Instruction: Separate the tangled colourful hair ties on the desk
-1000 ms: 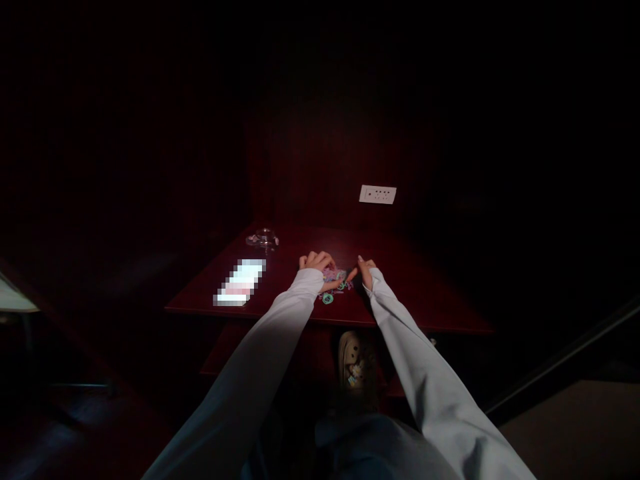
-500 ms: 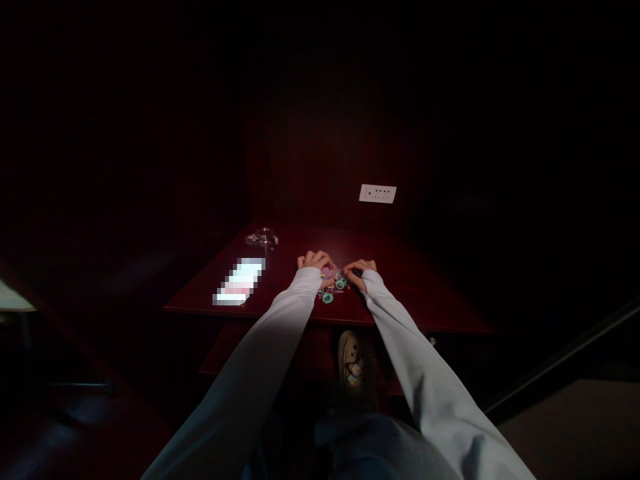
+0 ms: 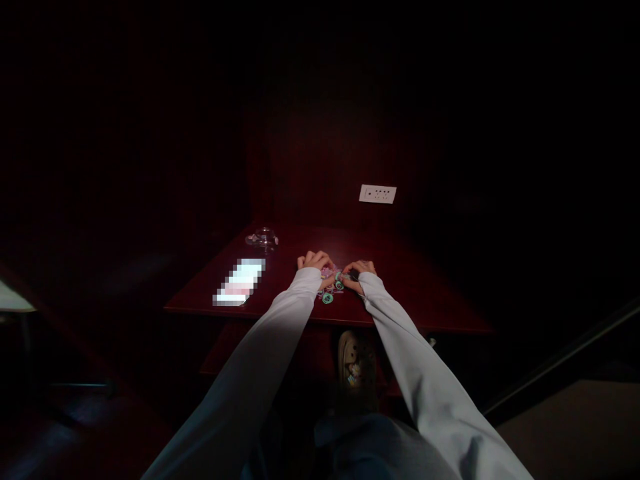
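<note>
A small heap of hair ties (image 3: pixel 327 273), pink, green and other pale colours, lies on the dark red table. Over its left side curves my left hand (image 3: pixel 315 261), fingers bent and thumb apart, with no object visible in its grip. My right hand (image 3: pixel 359 269) is at the right side of the heap, thumb and fingertips closed at a green hair tie (image 3: pixel 339 281), which looks tilted. Another green hair tie (image 3: pixel 327 298) rests flat at the near edge of the heap. Details between the fingers are small and dim.
A lit, blurred-out phone-like rectangle (image 3: pixel 240 282) lies left of my hands. Behind it stands a clear container (image 3: pixel 266 239). A white socket plate (image 3: pixel 378 194) is on the back wall. Below the table's front edge (image 3: pixel 280 317) shows a clog (image 3: pixel 356 357).
My right hand has shifted slightly left and down, its fingers now at a green hair tie that has tilted. My left hand has stayed in place.
</note>
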Available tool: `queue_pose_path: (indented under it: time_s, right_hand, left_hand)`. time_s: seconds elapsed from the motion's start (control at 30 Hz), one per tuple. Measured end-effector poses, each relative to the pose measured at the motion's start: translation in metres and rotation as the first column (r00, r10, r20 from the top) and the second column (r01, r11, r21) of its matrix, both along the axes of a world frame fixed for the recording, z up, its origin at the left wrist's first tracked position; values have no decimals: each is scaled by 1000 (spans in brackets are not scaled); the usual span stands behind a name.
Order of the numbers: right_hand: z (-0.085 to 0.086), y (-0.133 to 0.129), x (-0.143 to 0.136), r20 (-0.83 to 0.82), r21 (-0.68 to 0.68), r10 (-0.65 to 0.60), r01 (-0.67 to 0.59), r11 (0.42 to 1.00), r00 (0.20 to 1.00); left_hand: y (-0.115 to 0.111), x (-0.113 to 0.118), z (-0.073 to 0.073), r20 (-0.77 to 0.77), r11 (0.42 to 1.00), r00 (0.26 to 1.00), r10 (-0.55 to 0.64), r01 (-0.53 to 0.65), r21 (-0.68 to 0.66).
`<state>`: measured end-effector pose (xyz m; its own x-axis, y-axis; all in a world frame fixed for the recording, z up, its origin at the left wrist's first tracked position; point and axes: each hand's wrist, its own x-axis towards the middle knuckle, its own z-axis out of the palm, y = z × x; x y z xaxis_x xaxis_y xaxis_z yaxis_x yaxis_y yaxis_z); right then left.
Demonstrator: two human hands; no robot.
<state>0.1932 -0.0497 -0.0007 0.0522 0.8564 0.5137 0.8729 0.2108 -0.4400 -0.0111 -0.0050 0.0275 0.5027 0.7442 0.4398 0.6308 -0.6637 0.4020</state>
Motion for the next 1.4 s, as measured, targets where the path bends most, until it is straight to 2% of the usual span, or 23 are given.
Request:
queue_pose_path:
  time_s: [0.2, 0.7, 0.93, 1.13, 1.4]
  right_hand:
    - [0, -2, -2, 28, 1, 13, -13, 1000, 1000]
    - [-2, 5, 4, -101, 71, 48, -41, 997, 994]
    - [-1, 5, 3, -162, 99, 68, -52, 994, 984]
    - [1, 4, 3, -171, 83, 80, -66, 994, 982]
    - [5, 1, 1, -153, 45, 74, -68, 997, 986]
  left_hand:
    - [0, 0, -1, 14, 1000, 1000, -13, 13, 13]
    - [7, 2, -8, 7, 1000, 1000, 4, -4, 20]
    - [6, 0, -6, 11, 999, 999, -41, 41, 20]
    - [3, -1, -5, 4, 996, 996, -87, 86, 26]
    - [2, 0, -5, 34, 995, 996, -82, 80, 51]
